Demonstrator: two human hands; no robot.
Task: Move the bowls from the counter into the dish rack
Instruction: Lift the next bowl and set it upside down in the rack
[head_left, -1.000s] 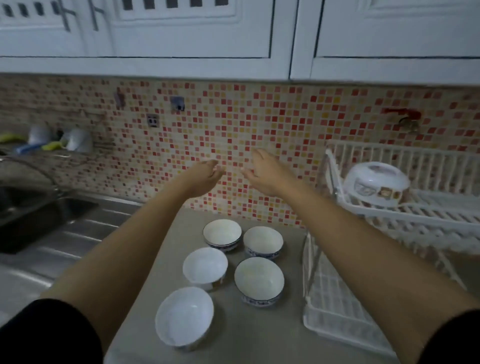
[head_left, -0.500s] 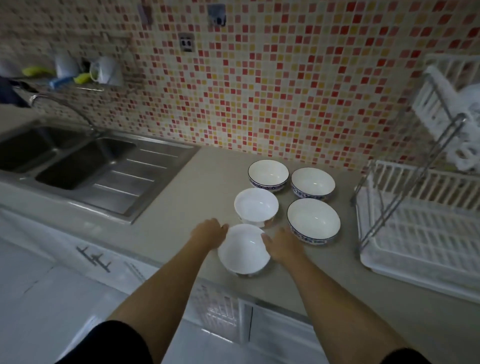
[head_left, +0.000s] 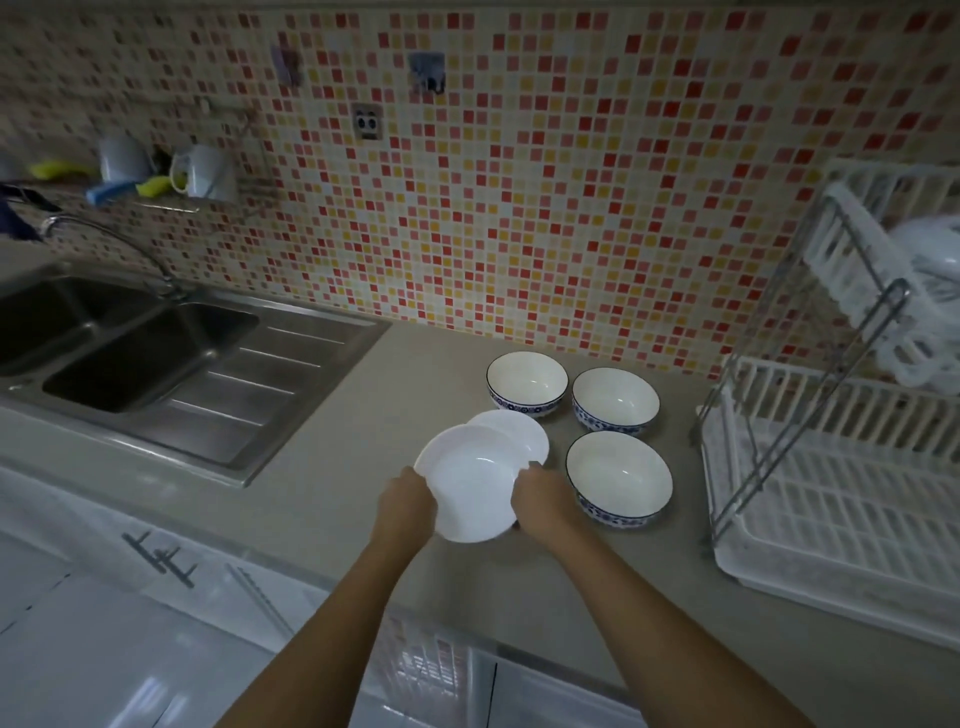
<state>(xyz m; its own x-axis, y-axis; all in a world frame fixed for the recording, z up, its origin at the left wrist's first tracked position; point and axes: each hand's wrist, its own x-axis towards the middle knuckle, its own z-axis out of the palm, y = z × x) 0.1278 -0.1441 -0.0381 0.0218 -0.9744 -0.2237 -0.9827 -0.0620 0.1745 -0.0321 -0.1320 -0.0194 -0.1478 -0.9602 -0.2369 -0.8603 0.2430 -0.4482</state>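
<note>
Both hands grip a plain white bowl (head_left: 475, 480), lifted off the grey counter (head_left: 332, 467) and tilted toward me. My left hand (head_left: 405, 504) holds its left rim and my right hand (head_left: 543, 501) its right rim. A second plain white bowl (head_left: 519, 428) sits just behind it, partly covered. Three white bowls with blue patterned sides stand nearby: one at the back (head_left: 525, 380), one back right (head_left: 614, 399), one at the right (head_left: 618, 477). The white two-tier dish rack (head_left: 852, 499) stands at the right, its lower tier bare.
A steel double sink (head_left: 156, 358) with a tap (head_left: 104, 239) fills the left. Mugs and sponges sit on a wall shelf (head_left: 156, 197). A white item rests on the rack's upper tier (head_left: 930, 291). The mosaic tiled wall backs the counter.
My hands came down from in front of the wall, closed on the nearest white bowl and raised it off the counter, tilting it. The view has swung downward.
</note>
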